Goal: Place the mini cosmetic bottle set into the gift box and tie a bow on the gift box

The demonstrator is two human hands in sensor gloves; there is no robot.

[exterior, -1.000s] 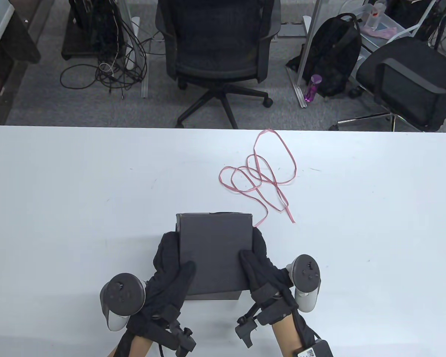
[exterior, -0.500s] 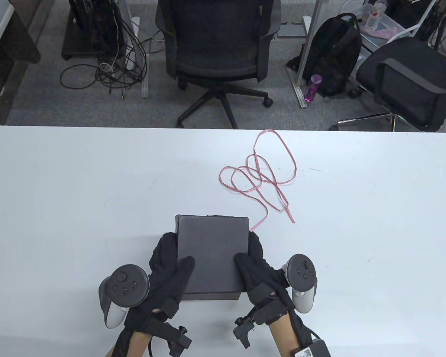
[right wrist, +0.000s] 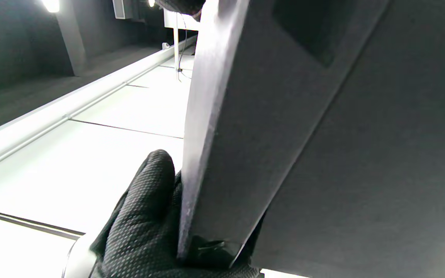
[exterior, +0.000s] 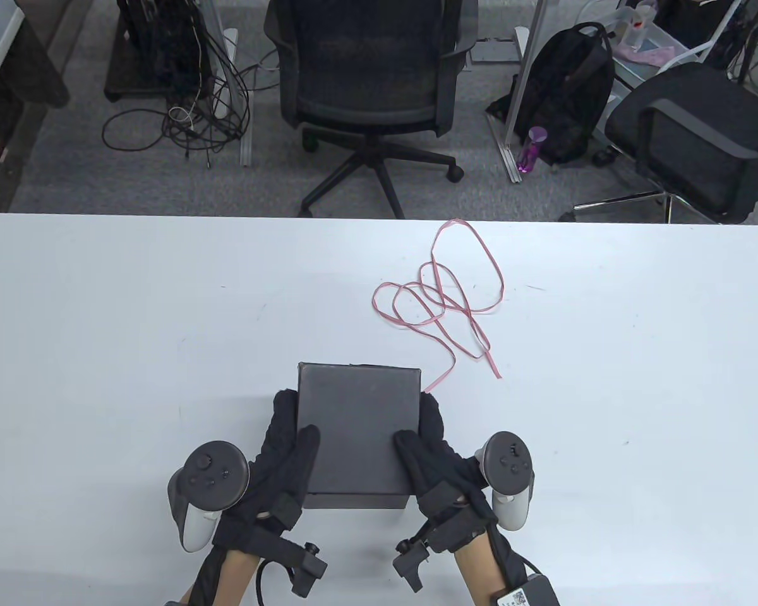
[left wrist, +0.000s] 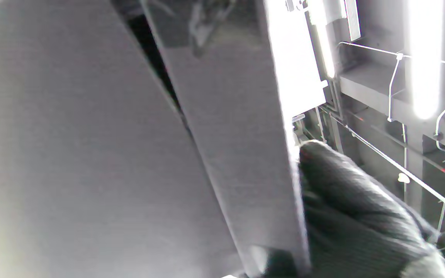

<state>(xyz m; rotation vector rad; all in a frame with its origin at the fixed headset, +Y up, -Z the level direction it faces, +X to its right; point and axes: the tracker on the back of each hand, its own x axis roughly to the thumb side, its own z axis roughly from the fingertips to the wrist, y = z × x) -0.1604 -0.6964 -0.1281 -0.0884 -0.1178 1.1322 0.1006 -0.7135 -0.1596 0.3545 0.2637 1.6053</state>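
Gripping the closed gift box (exterior: 358, 435), left hand (exterior: 284, 454) and right hand (exterior: 436, 457); contents hidden

Black knit sensor gloves cover the left hand (exterior: 284, 454) and right hand (exterior: 436, 461); a grey rounded tracker (exterior: 205, 489) rides each back, black clip modules (exterior: 306, 568) sit at the wrists, and bare forearms show.

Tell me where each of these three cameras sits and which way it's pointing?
Table view: above, looking down at the table; both hands grip the gift box.
Left wrist view: on the left wrist, tilted upward toward ceiling lights; left hand.
Right wrist view: on the right wrist, also upward; right hand.
All three share the box.
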